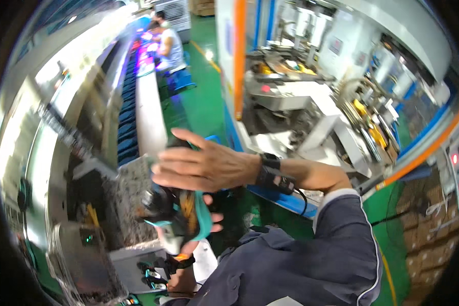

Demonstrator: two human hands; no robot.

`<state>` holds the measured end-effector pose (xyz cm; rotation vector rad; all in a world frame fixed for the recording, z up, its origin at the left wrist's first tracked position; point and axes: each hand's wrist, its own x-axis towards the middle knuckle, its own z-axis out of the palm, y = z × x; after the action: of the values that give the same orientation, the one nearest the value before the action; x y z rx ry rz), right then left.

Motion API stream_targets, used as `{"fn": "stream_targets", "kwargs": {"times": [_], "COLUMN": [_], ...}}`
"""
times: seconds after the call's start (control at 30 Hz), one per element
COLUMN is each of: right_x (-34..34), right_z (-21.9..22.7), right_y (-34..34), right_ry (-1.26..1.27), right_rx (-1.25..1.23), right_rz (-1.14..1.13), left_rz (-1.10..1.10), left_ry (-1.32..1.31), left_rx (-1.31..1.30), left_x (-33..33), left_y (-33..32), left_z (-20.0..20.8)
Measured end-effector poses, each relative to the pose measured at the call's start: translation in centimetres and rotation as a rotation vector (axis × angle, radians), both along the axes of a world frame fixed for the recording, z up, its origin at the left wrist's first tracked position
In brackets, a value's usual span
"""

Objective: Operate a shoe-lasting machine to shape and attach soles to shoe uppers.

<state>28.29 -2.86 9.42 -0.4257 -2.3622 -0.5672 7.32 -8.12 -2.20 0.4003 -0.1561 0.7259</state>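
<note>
My left hand (188,248) is below, its fingers wrapped round a black and teal object (203,217) with orange-brown and pale parts. The object is blurred and I cannot make out its kind. My right hand (201,166) lies across its upper end, palm side hidden, with its fingers stretched to the left and one finger spread away from the others. A black strap device (275,176) with a cable is round my right wrist. Just below on the left, similar small black, teal and white pieces (155,278) lie on a grey surface.
A conveyor (150,112) with a row of dark items (128,122) runs off to the upper left, where a seated person (171,48) works. A machine with an orange-edged frame (238,61) stands at right. Grey matting (130,204) and a clear-looking bin (86,260) are at left.
</note>
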Motion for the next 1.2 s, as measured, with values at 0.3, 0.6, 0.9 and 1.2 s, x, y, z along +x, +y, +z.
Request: {"fn": "stream_targets", "kwargs": {"times": [0.3,0.6,0.9,1.2], "right_x": [26.5,44.0,52.8,60.7], "right_z": [-9.3,-18.0,-18.2,-15.4], "right_y": [-15.6,-22.0,-29.0,-26.4], "right_ry": [1.003,1.926,1.822,1.604], "right_rx": [-1.284,-0.645,-0.290,-0.281], "right_rz": [-0.237,-0.811,-1.309,-1.569], "left_rz": [0.188,-0.038,0.337,0.201], "left_ry": [0.683,0.896,1.382,1.547], "left_rx": [0.337,0.708,1.155,1.051], "left_x": [29.6,53.6,79.5,84.5], "left_y": [-2.2,-3.1,7.4,10.9], "left_z": [-3.6,-7.1,-18.8,-22.0]}}
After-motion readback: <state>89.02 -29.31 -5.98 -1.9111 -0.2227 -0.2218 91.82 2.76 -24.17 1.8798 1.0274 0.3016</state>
